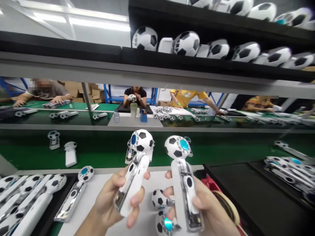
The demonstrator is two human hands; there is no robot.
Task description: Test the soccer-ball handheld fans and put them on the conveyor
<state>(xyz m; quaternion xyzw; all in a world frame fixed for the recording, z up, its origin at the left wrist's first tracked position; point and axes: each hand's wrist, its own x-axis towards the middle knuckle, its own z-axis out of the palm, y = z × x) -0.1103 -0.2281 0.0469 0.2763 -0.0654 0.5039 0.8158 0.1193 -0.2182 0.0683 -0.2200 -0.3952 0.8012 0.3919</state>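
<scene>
My left hand (110, 193) is wrapped round the handle of a white device with a soccer-ball head (142, 140), tilted to the right, its blue disc facing left. In my right hand (206, 203) is a second such device (177, 147), nearly upright, with its blue disc and the open side of its handle in view. The two devices are apart, side by side. Between my hands, more ball heads (159, 198) lie on the white work surface (95, 186), their handles partly hidden.
Black trays with ball devices stand left (41, 226) and right (236, 177). A tape roll (226, 205) lies beside my right hand. One device (73, 196) rests at left. Behind runs a green belt (93, 150) with devices. Shelves (209, 72) hang above; several people sit opposite.
</scene>
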